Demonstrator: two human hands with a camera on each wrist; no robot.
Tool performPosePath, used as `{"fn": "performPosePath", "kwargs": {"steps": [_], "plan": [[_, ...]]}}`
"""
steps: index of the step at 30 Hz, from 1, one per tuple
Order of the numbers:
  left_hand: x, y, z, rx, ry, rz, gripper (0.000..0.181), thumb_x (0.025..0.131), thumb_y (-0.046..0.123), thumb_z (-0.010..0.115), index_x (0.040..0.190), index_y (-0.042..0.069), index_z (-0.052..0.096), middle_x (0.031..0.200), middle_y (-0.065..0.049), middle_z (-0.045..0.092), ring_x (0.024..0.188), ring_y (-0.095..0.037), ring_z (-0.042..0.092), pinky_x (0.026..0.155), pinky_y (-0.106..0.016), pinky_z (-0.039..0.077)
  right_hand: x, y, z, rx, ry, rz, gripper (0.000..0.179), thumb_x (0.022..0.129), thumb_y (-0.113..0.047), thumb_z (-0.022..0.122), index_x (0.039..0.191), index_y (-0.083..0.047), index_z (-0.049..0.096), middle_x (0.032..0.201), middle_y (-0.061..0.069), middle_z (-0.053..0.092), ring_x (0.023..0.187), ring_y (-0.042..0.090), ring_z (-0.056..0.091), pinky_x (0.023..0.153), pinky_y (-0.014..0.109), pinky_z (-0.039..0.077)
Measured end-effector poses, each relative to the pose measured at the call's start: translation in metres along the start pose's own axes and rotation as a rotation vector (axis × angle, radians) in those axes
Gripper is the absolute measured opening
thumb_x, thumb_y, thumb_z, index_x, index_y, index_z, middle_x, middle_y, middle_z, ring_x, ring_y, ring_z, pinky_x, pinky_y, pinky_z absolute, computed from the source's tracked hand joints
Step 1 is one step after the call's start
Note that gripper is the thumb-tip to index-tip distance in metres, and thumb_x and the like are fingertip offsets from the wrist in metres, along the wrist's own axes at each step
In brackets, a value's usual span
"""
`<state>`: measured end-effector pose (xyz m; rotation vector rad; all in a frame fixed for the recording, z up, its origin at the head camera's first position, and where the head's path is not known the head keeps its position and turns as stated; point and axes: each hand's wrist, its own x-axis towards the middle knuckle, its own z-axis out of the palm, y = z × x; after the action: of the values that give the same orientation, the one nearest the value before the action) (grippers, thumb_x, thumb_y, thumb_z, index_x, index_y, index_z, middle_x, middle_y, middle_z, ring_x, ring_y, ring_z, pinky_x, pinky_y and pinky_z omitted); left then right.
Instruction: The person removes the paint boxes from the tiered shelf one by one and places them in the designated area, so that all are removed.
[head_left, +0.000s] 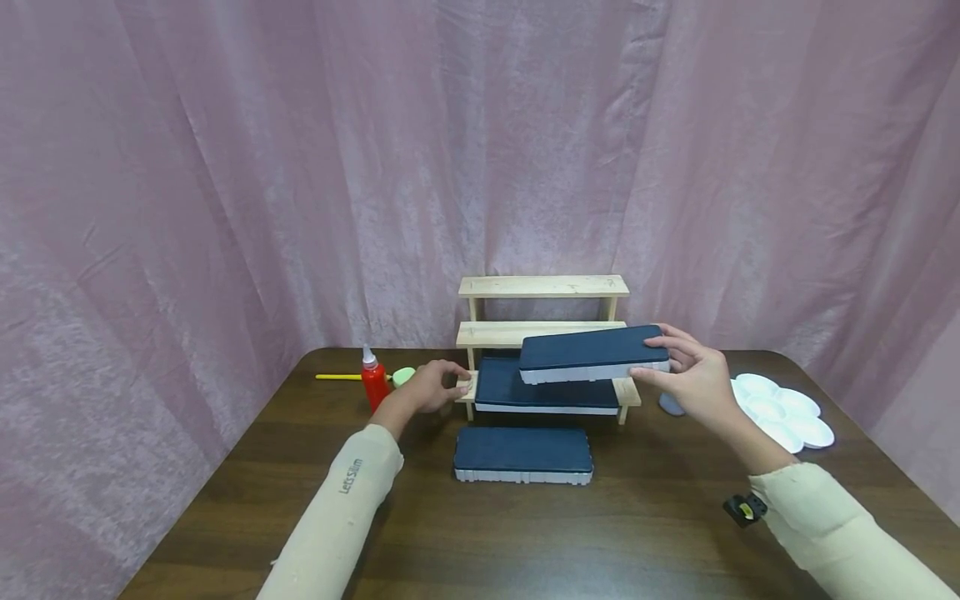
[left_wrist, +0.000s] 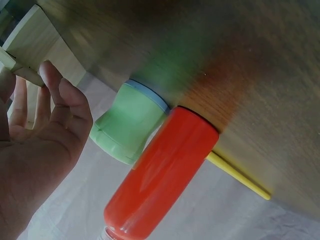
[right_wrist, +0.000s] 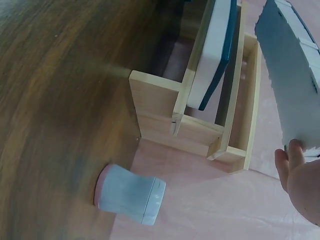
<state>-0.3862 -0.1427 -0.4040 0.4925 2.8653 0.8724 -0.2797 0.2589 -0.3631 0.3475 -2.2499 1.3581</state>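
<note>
A flat white box with a dark blue lid [head_left: 585, 350] is held up by its right end in my right hand [head_left: 697, 375], slightly tilted in front of the wooden step stand's middle board. The right wrist view shows its pale underside [right_wrist: 290, 75] and fingertips at its end. A second such box [head_left: 498, 385] lies on the lowest step of the wooden stand [head_left: 540, 287]. On the table in front of the stand rests a third one [head_left: 525, 450]. My left hand [head_left: 431, 386] pinches the left end of the stand's lowest step [left_wrist: 25, 70] between thumb and fingers.
Left of the stand are a red bottle [head_left: 374, 383], a light green container [left_wrist: 132, 120] and a yellow stick [head_left: 337, 377]. To the right are a grey-blue container [right_wrist: 130, 192] and a white flower-shaped palette [head_left: 783, 410]. A pink curtain [head_left: 375, 167] hangs behind the table.
</note>
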Motion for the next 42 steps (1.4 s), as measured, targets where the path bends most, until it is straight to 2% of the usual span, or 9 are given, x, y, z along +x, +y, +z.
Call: {"fn": "performPosePath", "kwargs": {"steps": [7, 15, 20, 26, 31, 33, 35, 38, 42], "plan": [[0.002, -0.004, 0.000, 0.014, -0.010, -0.009, 0.033, 0.092, 0.026, 0.071, 0.125, 0.020, 0.068, 0.139, -0.013, 0.055, 0.128, -0.036, 0.050, 0.106, -0.056, 0.041, -0.004, 0.001, -0.006, -0.020, 0.000, 0.023, 0.049, 0.079, -0.016, 0.085, 0.119, 0.005, 0.067, 0.148, 0.019, 0.046, 0.128, 0.044, 0.050, 0.096, 0.047, 0.043], [0.002, -0.004, 0.000, 0.012, -0.008, -0.028, 0.034, 0.092, 0.027, 0.072, 0.125, 0.021, 0.068, 0.141, -0.014, 0.054, 0.127, -0.035, 0.050, 0.106, -0.056, 0.041, -0.010, 0.002, -0.013, 0.011, 0.004, 0.042, 0.051, 0.080, -0.013, 0.084, 0.122, 0.007, 0.064, 0.150, 0.021, 0.043, 0.121, 0.043, 0.055, 0.082, 0.011, 0.048], [0.002, -0.003, 0.000, 0.013, -0.008, -0.022, 0.033, 0.092, 0.027, 0.071, 0.125, 0.020, 0.068, 0.141, -0.014, 0.054, 0.128, -0.035, 0.049, 0.106, -0.056, 0.040, -0.012, 0.002, -0.017, 0.016, 0.025, 0.049, 0.049, 0.079, -0.012, 0.085, 0.121, 0.006, 0.065, 0.150, 0.018, 0.044, 0.121, 0.025, 0.058, 0.080, 0.010, 0.050], [0.001, -0.002, 0.001, 0.013, -0.006, -0.013, 0.033, 0.092, 0.026, 0.072, 0.124, 0.020, 0.069, 0.139, -0.013, 0.055, 0.128, -0.035, 0.050, 0.107, -0.056, 0.040, -0.016, 0.002, -0.026, 0.003, 0.023, 0.034, 0.049, 0.079, -0.009, 0.084, 0.121, 0.007, 0.064, 0.150, 0.022, 0.043, 0.130, 0.042, 0.047, 0.083, 0.007, 0.046], [0.003, -0.003, 0.002, 0.017, -0.006, -0.018, 0.032, 0.092, 0.027, 0.072, 0.124, 0.021, 0.068, 0.141, -0.013, 0.054, 0.129, -0.035, 0.049, 0.107, -0.056, 0.039, -0.019, 0.002, -0.032, -0.025, 0.021, 0.034, 0.049, 0.079, -0.009, 0.084, 0.121, 0.008, 0.064, 0.150, 0.021, 0.043, 0.133, 0.043, 0.044, 0.088, 0.008, 0.043], [0.003, -0.003, 0.002, 0.016, -0.005, -0.018, 0.032, 0.092, 0.027, 0.071, 0.124, 0.021, 0.068, 0.141, -0.013, 0.054, 0.129, -0.035, 0.049, 0.107, -0.057, 0.039, -0.021, 0.002, -0.034, -0.037, 0.019, 0.033, 0.048, 0.080, -0.011, 0.084, 0.120, 0.007, 0.064, 0.150, 0.020, 0.044, 0.134, 0.038, 0.045, 0.085, 0.007, 0.044], [0.003, -0.003, 0.002, 0.014, -0.007, -0.018, 0.032, 0.092, 0.027, 0.071, 0.124, 0.021, 0.068, 0.141, -0.014, 0.054, 0.129, -0.035, 0.049, 0.107, -0.056, 0.039, -0.023, 0.002, -0.036, -0.032, 0.012, 0.035, 0.048, 0.081, -0.011, 0.083, 0.121, 0.006, 0.064, 0.150, 0.019, 0.044, 0.127, 0.032, 0.053, 0.069, 0.008, 0.048], [0.003, -0.003, 0.001, 0.013, -0.007, -0.019, 0.032, 0.092, 0.026, 0.071, 0.124, 0.021, 0.068, 0.140, -0.014, 0.054, 0.128, -0.035, 0.049, 0.106, -0.056, 0.040, -0.025, 0.002, -0.038, -0.040, 0.015, 0.027, 0.047, 0.081, -0.011, 0.083, 0.120, 0.006, 0.065, 0.150, 0.019, 0.045, 0.123, 0.017, 0.054, 0.067, 0.007, 0.047], [0.002, -0.003, 0.001, 0.014, -0.006, -0.019, 0.032, 0.093, 0.026, 0.071, 0.124, 0.020, 0.068, 0.139, -0.014, 0.055, 0.127, -0.035, 0.050, 0.106, -0.056, 0.040, -0.028, 0.002, -0.042, -0.047, 0.026, 0.008, 0.046, 0.080, -0.008, 0.083, 0.119, 0.007, 0.065, 0.148, 0.021, 0.046, 0.128, 0.008, 0.049, 0.085, 0.006, 0.043]]}}
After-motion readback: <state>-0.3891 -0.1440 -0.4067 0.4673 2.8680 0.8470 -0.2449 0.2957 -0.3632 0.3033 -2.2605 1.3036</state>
